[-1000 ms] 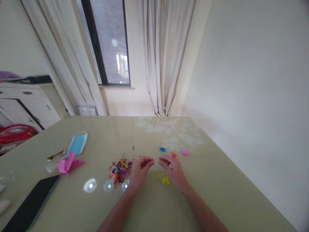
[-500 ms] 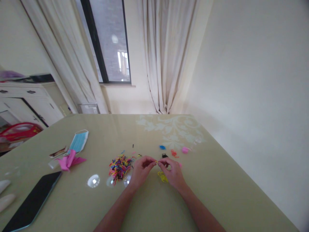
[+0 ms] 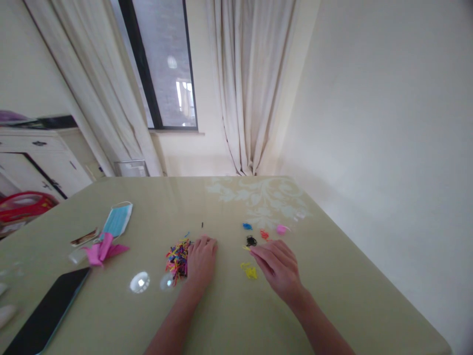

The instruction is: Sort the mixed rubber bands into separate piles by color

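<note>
A heap of small multicoloured rubber bands [image 3: 177,259] lies on the table in the head view. My left hand [image 3: 201,259] rests palm down on the heap's right edge, fingers loosely spread on the table; its thumb is hidden, and nothing shows in its grasp. Between thumb and fingertips, my right hand [image 3: 279,266] pinches a yellow rubber band [image 3: 246,248]. Just beyond that band is a small black pile [image 3: 251,240]. Nearer me lies a yellow pile [image 3: 250,271]. Farther back are blue bands [image 3: 247,226], orange-red bands [image 3: 264,234] and pink bands [image 3: 282,229].
On the left are a black phone-like slab [image 3: 48,310], a pink folded-paper shape [image 3: 103,250], a blue face mask [image 3: 118,219] and a narrow brown packet [image 3: 84,237]. One stray black band [image 3: 202,225] lies behind the heap. A wall borders the table's right side.
My hands have parted from their shared pinch. The left has moved left and down onto the heap's edge; the right keeps the yellow band, now near the black pile.
</note>
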Tool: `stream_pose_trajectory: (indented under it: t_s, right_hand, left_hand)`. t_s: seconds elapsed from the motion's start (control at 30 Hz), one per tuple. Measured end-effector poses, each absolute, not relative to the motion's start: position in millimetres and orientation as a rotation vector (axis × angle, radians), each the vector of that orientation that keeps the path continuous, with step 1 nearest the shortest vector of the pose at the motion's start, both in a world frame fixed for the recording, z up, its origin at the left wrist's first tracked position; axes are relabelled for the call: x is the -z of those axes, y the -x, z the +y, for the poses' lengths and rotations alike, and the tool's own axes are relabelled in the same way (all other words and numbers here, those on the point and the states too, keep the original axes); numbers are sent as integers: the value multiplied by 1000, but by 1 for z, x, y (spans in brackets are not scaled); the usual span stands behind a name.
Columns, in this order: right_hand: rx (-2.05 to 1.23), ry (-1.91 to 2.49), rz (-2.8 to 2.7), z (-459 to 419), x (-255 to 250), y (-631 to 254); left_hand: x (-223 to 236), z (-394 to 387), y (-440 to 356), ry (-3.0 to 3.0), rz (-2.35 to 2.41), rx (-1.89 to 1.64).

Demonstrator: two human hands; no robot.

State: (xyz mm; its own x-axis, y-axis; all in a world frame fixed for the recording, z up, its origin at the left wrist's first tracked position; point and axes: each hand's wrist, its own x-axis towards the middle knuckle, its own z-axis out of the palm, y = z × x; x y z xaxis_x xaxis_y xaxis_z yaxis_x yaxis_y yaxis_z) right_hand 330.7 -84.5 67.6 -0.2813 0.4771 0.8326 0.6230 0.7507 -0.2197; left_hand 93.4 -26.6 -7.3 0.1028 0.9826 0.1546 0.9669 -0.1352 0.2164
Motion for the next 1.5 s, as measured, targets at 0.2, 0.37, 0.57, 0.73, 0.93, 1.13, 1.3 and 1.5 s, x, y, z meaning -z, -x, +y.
stream_pose_trajectory:
  t_s: [0.2, 0.37, 0.57, 0.73, 0.93, 1.13, 1.3, 1.5]
  right_hand:
    - [116, 922, -1913, -72, -40, -334]
    - [-44, 1188, -1986, -64, 5, -341]
    - [-316, 1361, -2149, -65, 14, -349]
    - [-371, 1370, -2179, -65, 10, -348]
    - [-380, 1367, -2148, -65, 11, -349]
    - [-387, 1361, -2123, -65, 13, -349]
    - [-381, 1351, -2107, -64, 17, -347]
    - [-403, 1355, -2109, -64, 15, -346]
  left_hand:
    - [7, -27, -98, -2300, 2018, -411]
    - [7, -27, -96, -2358, 2024, -371]
    - [12, -26, -95, -2410, 2006, -367]
    - [12, -25, -94, -2370, 1989, -384]
    - [13, -20, -95, -2258, 1872, -572]
    - [6, -19, -87, -2169, 1883, -640]
    - [4, -15, -70, -2182, 1780, -538]
    - [2, -19, -72, -2224, 1768, -464]
